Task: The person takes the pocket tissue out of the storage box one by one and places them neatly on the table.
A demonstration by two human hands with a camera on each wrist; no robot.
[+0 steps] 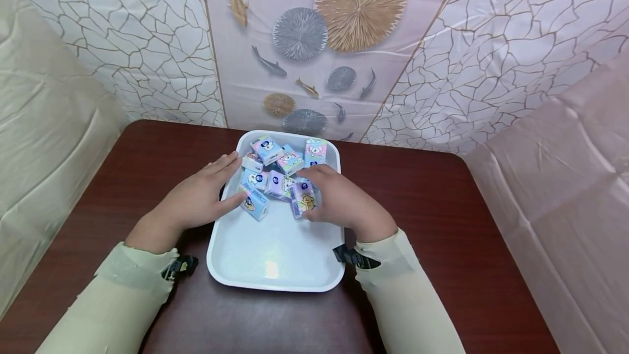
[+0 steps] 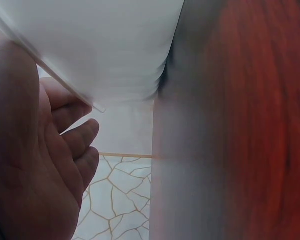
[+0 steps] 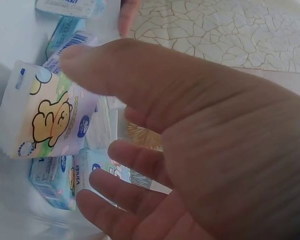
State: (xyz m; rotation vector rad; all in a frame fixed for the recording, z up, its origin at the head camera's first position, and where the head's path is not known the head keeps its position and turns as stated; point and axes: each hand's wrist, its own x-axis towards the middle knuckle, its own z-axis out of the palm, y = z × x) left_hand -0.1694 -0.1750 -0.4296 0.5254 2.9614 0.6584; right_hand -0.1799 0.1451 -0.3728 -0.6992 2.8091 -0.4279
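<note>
Several small tissue packs lie heaped in the far half of a white tray. My left hand reaches over the tray's left rim with fingers extended, its thumb tip at a light blue tissue pack. The left wrist view shows the loosely bent fingers beside the tray's outer wall. Over the right side of the heap, my right hand has its thumb and fingers spread apart around a purple tissue pack with a yellow bear. The thumb overlaps that pack's upper edge in the right wrist view.
The tray stands on a dark red-brown wooden table. At the far table edge hangs a patterned cloth, with pale quilted panels at both sides. Other tissue packs reach up to the tray's far wall.
</note>
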